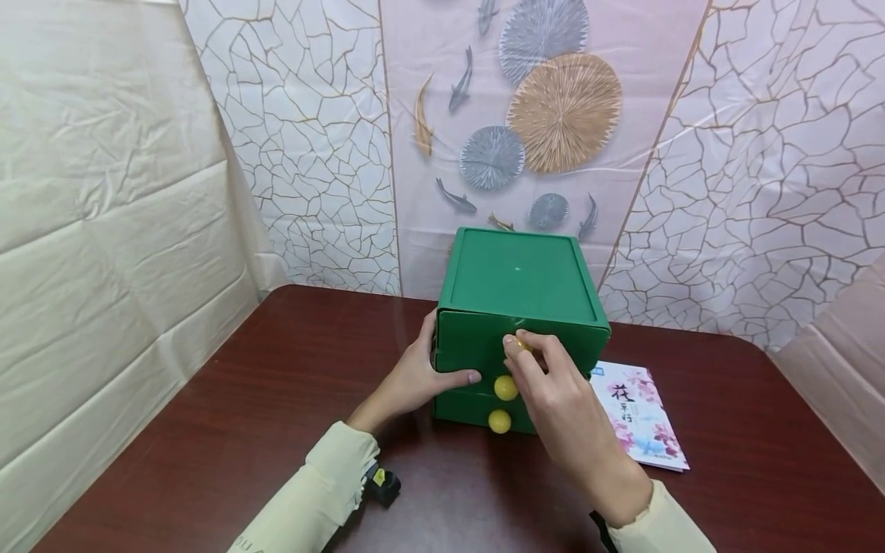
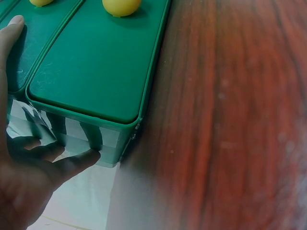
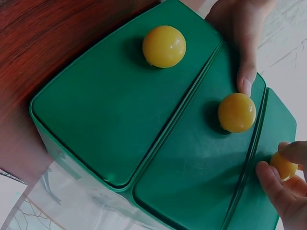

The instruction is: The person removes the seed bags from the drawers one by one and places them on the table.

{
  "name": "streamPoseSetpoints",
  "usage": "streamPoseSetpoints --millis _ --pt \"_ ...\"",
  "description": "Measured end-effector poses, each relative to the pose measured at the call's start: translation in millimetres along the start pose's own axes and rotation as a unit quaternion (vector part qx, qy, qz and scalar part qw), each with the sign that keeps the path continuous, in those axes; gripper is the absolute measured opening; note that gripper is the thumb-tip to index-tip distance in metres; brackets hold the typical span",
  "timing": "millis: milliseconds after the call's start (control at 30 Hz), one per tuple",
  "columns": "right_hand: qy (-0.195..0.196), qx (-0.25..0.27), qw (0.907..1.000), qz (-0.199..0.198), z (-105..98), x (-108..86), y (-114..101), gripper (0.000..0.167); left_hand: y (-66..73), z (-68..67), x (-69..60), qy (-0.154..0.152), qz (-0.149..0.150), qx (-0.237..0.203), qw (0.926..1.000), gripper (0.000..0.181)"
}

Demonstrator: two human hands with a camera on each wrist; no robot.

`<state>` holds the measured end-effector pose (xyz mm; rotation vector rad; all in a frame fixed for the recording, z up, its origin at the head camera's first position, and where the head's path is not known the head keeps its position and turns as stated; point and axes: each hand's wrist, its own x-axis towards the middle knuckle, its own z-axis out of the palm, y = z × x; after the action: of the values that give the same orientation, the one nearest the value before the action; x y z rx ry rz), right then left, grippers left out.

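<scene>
A green drawer box stands on the table, its three drawer fronts stacked and each fitted with a round yellow knob. My right hand pinches the top yellow knob between thumb and fingers. Below it are the middle knob and the bottom knob, both untouched by the right hand. Along the box's left side, my left hand rests with fairly straight fingers against the wall. Its thumb lies on the middle drawer front, close to the middle knob. What the drawers contain is hidden.
A booklet with pink flowers lies on the dark red wooden table, right of the box. Behind the table hangs a patterned cloth, and a pale cloth hangs on the left.
</scene>
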<state>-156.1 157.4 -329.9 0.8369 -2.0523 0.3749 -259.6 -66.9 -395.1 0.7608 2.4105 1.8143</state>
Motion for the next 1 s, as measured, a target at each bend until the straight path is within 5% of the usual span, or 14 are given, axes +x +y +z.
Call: streamPoseSetpoints --millis 233,467,800,1000 --pt "-0.001 0.004 1.0000 0.003 0.3 -1.0 4.1 0.042 26.8 -2.3 -10.5 -0.009 0.005 -0.014 0.9999 0.108" --pt "-0.009 0.019 0.9997 0.014 0.6 -1.8 5.3 0.035 29.4 -2.9 -13.1 -0.009 0.003 -0.018 0.9998 0.106" --pt "0.012 0.002 0.9995 0.029 -1.4 -3.2 6.3 0.073 29.7 -3.0 -13.0 -0.008 0.003 -0.009 0.9999 0.109" --pt "0.012 -0.003 0.9994 0.031 -10.5 -2.5 4.9 0.051 29.5 -2.8 -12.8 -0.005 0.006 -0.009 0.9999 0.109"
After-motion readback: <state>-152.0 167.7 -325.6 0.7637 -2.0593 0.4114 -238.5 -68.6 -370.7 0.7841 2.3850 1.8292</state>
